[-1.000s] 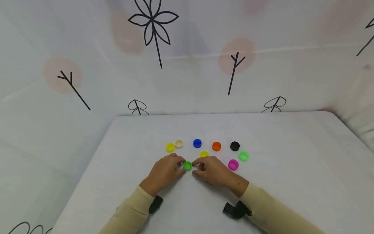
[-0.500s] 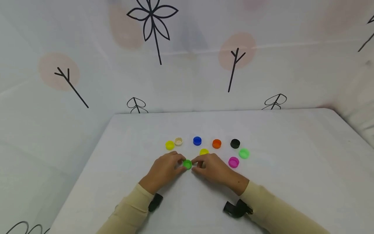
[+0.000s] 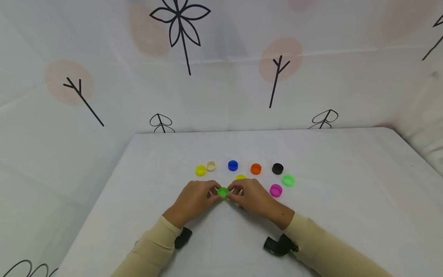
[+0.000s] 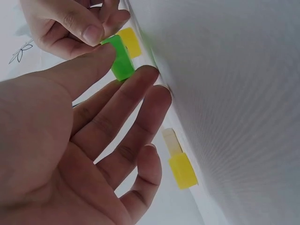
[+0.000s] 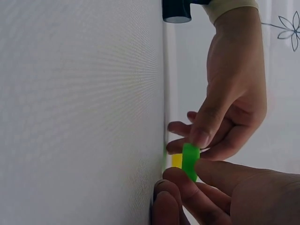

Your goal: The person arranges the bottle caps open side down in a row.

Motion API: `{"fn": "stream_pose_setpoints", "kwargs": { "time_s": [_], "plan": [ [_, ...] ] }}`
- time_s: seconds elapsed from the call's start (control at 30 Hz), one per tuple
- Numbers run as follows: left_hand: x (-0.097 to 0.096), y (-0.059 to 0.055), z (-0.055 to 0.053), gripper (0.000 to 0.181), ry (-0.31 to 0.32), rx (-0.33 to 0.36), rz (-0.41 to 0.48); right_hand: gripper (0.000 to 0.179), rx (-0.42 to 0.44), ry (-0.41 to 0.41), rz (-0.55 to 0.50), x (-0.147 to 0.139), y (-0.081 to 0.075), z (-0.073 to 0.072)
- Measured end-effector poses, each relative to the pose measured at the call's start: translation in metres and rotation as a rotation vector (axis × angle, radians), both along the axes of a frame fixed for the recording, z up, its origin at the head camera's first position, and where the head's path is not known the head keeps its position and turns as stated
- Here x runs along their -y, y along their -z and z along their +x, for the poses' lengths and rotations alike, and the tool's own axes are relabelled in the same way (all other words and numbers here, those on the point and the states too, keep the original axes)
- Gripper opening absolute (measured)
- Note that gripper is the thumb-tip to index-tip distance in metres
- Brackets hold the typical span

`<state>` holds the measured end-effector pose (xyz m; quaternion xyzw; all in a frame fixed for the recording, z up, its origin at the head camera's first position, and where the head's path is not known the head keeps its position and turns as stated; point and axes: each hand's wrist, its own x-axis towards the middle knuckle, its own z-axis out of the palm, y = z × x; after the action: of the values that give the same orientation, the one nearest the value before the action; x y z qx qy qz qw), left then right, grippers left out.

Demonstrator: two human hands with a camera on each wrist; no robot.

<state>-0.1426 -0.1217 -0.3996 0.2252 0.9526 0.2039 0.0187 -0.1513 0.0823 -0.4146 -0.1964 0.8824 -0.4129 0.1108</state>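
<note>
In the head view, a small green bottle cap [image 3: 223,192] sits between my two hands, open side up. My left hand [image 3: 195,198] pinches its left side with thumb and forefinger; the other fingers spread loosely in the left wrist view. From the right, my right hand [image 3: 254,197] grips the opposite side between thumb and forefinger. The right wrist view has the cap [image 5: 190,161] edge-on, close over the tabletop. Just behind the right fingers, a yellow cap [image 3: 241,177] is partly hidden.
Beyond the hands on the white table [image 3: 332,215] lie another yellow cap [image 3: 200,170], a cream cap [image 3: 211,166], a blue cap [image 3: 233,165], an orange cap [image 3: 256,169] and a black cap [image 3: 277,168]. A light green cap [image 3: 288,180] and magenta cap [image 3: 275,190] lie right.
The right thumb and forefinger have closed the small gap to the green cap and now meet its side. The cap has shifted slightly, and the head view has tilted a little.
</note>
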Motion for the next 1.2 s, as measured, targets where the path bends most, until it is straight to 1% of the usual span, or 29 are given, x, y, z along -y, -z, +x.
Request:
{"fn": "stream_pose_setpoints", "kwargs": {
  "time_s": [0.27, 0.5, 0.73, 0.83, 1.0, 1.1, 1.2],
  "plan": [
    [-0.001, -0.002, 0.000, 0.026, -0.012, 0.023, -0.001, 0.017, -0.014, -0.004, 0.001, 0.000, 0.000, 0.000],
    [-0.001, -0.003, 0.000, 0.028, -0.035, 0.068, 0.041, 0.018, 0.018, 0.012, -0.067, 0.000, -0.002, 0.000],
    [0.000, -0.008, 0.001, 0.027, -0.058, 0.108, 0.071, 0.018, -0.069, 0.034, -0.058, 0.000, -0.005, 0.000],
    [0.000, -0.010, 0.001, 0.025, -0.068, 0.098, 0.089, 0.020, -0.078, 0.043, -0.061, 0.000, -0.004, -0.001],
    [0.001, -0.012, 0.002, 0.024, -0.068, 0.066, 0.119, 0.025, -0.093, 0.021, -0.083, -0.001, -0.003, -0.001],
    [0.000, -0.013, 0.002, 0.024, -0.062, 0.042, 0.144, 0.026, -0.080, 0.004, -0.103, -0.002, -0.002, -0.001],
    [0.001, -0.012, 0.002, 0.023, -0.061, 0.008, 0.159, 0.027, -0.039, 0.009, -0.123, -0.001, -0.003, -0.001]
  ]
}}
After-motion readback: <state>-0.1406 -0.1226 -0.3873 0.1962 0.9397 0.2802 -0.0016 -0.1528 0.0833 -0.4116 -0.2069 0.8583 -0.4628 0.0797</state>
